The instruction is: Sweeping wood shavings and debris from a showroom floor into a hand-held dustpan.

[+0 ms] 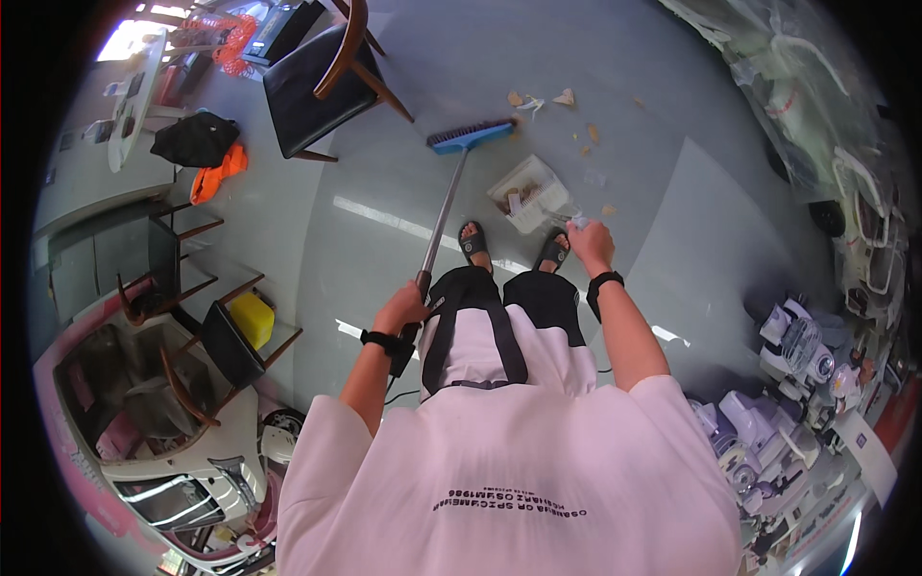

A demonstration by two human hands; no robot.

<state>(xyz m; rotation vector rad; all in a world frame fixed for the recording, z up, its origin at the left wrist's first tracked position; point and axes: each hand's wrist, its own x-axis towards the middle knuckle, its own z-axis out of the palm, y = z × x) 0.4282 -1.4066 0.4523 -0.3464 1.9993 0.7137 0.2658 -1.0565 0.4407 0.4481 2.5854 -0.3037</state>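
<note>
glossy grey floor (595,58); metal-handled broom (444,206) with blue plastic head.

Your left hand (401,309) grips the broom (451,182) handle, and its brush head rests on the floor (384,173) ahead of your feet. Your right hand (591,240) holds the dustpan (528,192) just beyond your right sandal (552,252). Paper scraps (547,101) lie farther ahead, right of the brush head. A chair (322,82) stands to the far left (bags (197,139) lie beside it), and appliances (768,422) crowd your right.
</note>
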